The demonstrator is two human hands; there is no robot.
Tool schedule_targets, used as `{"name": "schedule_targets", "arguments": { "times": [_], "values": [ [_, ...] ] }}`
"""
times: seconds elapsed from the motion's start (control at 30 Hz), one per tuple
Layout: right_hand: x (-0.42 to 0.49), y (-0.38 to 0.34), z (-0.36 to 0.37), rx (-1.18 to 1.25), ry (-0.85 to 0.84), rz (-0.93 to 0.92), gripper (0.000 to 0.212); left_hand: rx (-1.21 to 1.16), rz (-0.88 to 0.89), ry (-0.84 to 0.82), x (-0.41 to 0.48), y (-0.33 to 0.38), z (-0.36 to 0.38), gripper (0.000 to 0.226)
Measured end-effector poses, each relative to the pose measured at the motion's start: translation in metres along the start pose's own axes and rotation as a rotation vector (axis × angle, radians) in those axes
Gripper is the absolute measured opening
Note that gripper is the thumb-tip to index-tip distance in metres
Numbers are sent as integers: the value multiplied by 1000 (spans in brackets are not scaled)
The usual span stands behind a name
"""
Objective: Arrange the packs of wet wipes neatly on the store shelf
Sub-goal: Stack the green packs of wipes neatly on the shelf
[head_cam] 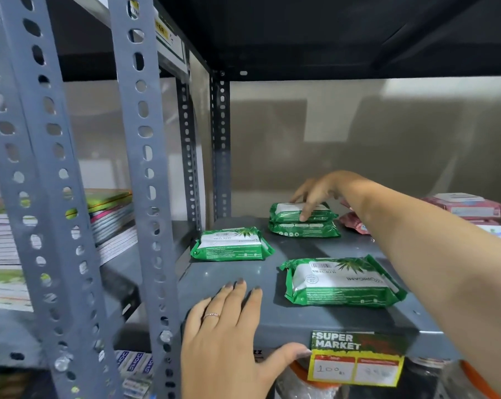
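Right hand (315, 191), grip spread and thumb hidden, rests on the stacked green wipe packs (301, 224) at the back of the shelf (272, 315). Left hand (226, 335), grip flat, lies on the shelf edge beside a "SUPER MARKET" tag (356, 358) marked "100". The pack lettering is upside down.

Left hand (229, 323): flat, fingers straight, thumb splayed. Right hand (320, 192): arm extended forward, fingers spread, tips angled downward.

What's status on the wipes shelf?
Left hand flat on shelf edge. Right hand touching top pack of rear stack. Front-left pack, front-right pack unstacked. Nothing in the way.
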State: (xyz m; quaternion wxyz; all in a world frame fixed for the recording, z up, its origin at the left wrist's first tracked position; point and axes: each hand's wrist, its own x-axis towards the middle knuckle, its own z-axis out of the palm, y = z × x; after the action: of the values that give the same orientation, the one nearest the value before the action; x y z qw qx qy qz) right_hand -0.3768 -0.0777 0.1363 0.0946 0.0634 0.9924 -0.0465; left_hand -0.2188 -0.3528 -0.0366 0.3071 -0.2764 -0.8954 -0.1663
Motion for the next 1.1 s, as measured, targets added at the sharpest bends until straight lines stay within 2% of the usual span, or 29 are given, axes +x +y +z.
{"name": "schedule_targets", "arguments": {
  "times": [0.3, 0.47, 0.57, 0.63, 0.73, 0.87, 1.1],
  "values": [
    [-1, 2, 1, 8, 14, 51, 82, -3, -14, -22, -1, 0, 2, 86],
    [-22, 1, -3, 16, 36, 49, 104, -13, -15, -11, -3, 0, 3, 87],
    [-62, -4, -11, -19, 111, -79, 91, -7, -13, -11, -5, 1, 2, 86],
    [-96, -9, -7, 10, 102, -181, 80, -6, -21, -13, -5, 1, 2, 86],
    [-146, -11, 14, 31, -16, -282, 75, -5, -23, -9, -6, 2, 1, 86],
    [-183, -3, 48, 70, -151, -291, 67, 6, -49, -24, -7, 5, -1, 88],
    [-193, 3, 77, 97, 48, -296, 56, 34, -65, -24, -8, 9, -3, 87]
  ]
}}
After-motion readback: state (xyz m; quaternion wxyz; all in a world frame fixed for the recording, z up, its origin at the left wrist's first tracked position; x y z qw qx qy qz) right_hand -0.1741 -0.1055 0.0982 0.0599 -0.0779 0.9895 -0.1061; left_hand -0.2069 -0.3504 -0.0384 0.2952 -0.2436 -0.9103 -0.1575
